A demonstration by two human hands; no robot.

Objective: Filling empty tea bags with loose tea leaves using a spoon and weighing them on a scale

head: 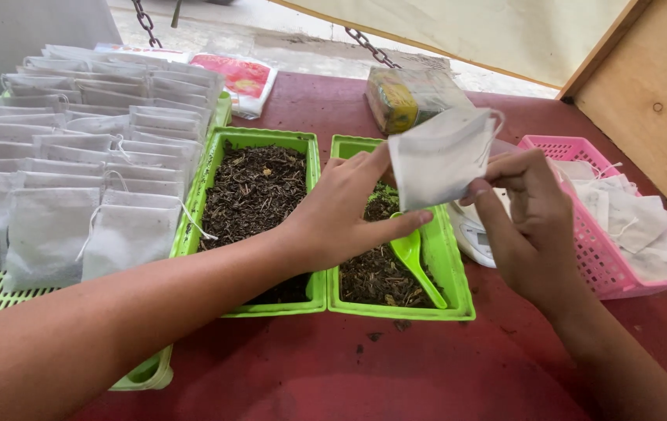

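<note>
The small white bag [440, 156] looks light, thin and floppy, likely easy to crease, so its top edges by the drawstring seem the best place to grip. Both the left hand [345, 209] and right hand [530, 214] pinch it, held above the right green tray [458, 300] of dark loose leaves, where a green scoop [415, 261] lies.

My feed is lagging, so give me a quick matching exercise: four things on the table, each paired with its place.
Things:
1 empty white drawstring bag
2 green scoop
3 filled white bags
4 pink basket

Places:
A far right of the table
B in the right green tray
C between both hands
D stacked at left

Pairs: 1-C, 2-B, 3-D, 4-A
</note>
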